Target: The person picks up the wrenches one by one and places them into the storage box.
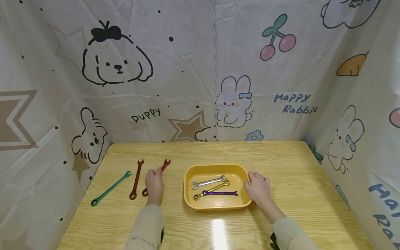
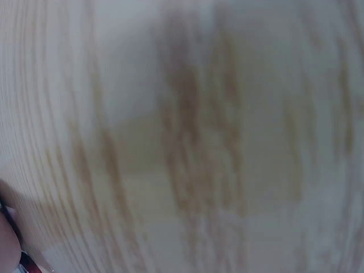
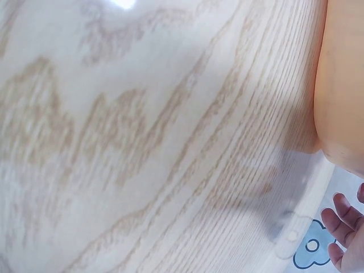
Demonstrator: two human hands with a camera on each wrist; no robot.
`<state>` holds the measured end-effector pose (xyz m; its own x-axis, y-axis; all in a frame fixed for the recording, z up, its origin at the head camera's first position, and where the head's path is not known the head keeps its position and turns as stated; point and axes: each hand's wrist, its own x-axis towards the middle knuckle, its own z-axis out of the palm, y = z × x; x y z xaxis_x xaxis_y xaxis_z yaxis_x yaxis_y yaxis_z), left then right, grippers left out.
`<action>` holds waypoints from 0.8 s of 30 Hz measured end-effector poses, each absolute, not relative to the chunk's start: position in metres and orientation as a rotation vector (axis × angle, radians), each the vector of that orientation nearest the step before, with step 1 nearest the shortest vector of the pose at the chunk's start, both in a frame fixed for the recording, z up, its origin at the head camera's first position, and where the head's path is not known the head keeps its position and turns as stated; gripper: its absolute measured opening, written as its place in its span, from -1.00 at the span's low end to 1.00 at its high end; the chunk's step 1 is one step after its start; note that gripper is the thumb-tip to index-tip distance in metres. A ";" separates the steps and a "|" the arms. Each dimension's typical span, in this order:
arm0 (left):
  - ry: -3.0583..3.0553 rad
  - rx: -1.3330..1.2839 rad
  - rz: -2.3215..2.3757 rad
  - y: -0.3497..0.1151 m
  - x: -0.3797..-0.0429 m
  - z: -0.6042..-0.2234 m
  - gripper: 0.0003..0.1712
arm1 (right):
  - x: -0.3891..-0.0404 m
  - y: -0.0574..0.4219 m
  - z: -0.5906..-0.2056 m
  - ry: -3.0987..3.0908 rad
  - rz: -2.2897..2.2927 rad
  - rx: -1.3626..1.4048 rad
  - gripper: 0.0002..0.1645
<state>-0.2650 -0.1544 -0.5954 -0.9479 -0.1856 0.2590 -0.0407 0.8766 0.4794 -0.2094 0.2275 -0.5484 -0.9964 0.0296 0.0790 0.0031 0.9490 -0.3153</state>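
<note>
See a red wrench (image 1: 165, 166) just left of the yellow tray (image 1: 212, 169), slanting beneath the left hand (image 1: 154, 184), with only the forked and ring ends showing. Looks like stiff metal, so probably dense for its size, hard to damage and slightly slippery. Best pinched at mid-shaft, for balance. Expect the tray to be light and faintly flexible, likely to slide unless steadied by the rim.

With the left hand, reaches in left of the tray, back of the hand up, fingers bent down over the shaft; cannot tell whether clenched round it or merely touching. With the right hand (image 1: 259, 187), grasps the tray's right rim, thumb over the inner side, other fingers outside, forearm angled in from the near right.

Inside the tray, find silver (image 1: 208, 182), gold (image 1: 216, 188) and purple (image 1: 222, 193) wrenches; farther left of it, a second red wrench (image 1: 136, 180) and a green wrench (image 1: 110, 189).
</note>
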 end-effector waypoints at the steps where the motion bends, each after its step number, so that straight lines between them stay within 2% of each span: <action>1: -2.743 0.163 -0.698 -0.155 -0.265 -0.596 -0.69 | -0.209 0.228 -0.548 -3.017 0.489 -0.025 -0.56; 24: -2.702 0.044 -0.687 -0.152 -0.264 -0.594 -0.68 | -0.210 0.227 -0.549 -3.011 0.483 -0.027 -0.58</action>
